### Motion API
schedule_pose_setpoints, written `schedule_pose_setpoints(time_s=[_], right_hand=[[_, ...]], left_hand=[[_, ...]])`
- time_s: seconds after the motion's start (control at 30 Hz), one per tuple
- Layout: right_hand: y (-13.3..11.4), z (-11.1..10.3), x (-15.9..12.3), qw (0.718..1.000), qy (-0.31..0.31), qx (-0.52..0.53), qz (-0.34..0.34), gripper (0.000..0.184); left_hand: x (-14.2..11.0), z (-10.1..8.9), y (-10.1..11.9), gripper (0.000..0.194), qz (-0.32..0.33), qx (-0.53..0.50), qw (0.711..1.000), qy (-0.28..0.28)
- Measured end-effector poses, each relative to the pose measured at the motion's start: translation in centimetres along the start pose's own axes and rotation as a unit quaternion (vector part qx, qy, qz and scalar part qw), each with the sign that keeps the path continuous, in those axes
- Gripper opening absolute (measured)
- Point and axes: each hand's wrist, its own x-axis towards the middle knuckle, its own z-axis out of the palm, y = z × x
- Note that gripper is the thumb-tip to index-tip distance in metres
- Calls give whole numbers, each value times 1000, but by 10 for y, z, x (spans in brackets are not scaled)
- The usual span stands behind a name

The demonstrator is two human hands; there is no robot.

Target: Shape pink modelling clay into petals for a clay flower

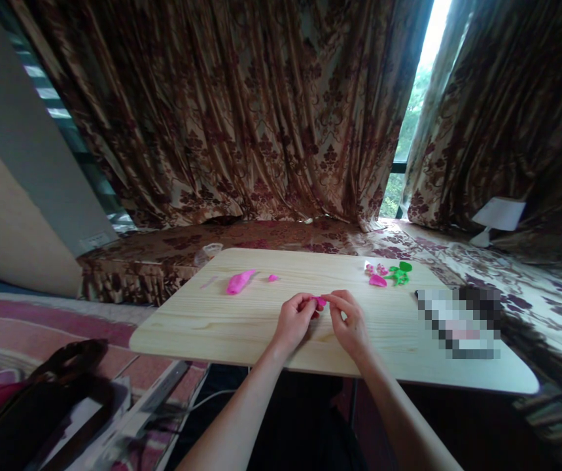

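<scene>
- Head view, centre of the frame: left hand (294, 320), its grip closed to a pinch, holds a small pink piece (319, 301) above the table (187, 320).
- Right hand (349, 317) brings its forefinger to that piece; cannot tell whether its thumb holds too.
- Step in hand looks like fingertip work on the piece, seemingly calling for light pressure.
- Pink lump (240, 282) and pink ball (273, 278) lie left of centre; green pieces (400, 273) upper right.
- Near edge passes under the forearms; sideways, the hands have room before the blurred object (457, 325).
</scene>
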Motion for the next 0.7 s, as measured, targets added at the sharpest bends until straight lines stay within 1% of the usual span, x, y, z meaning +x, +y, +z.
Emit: schedule_pose_setpoints(time_s=[0.23,0.7], right_hand=[[1,0,0,999,28,-5,20,30],[0,0,0,999,15,-1,53,25]], left_hand=[[-1,0,4,20,-5,-16,1000,6],[-1,1,5,21,-10,-32,999,14]])
